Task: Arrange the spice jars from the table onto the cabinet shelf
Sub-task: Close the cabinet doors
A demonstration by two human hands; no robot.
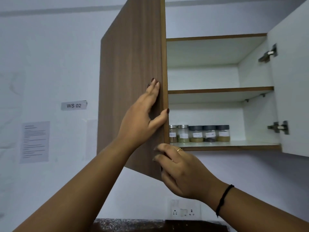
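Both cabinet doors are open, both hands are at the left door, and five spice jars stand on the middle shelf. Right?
Not quite. The head view shows the five spice jars on the bottom shelf, not the middle shelf. The rest holds: the left door and right door are open, and the left hand and right hand are at the left door.

Left hand [142,121] on door [130,56] (jars [199,133] inside)

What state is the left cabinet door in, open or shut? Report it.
Open: the left door stands swung out, its edge facing us, spice jars visible inside past it, left hand flat on it.
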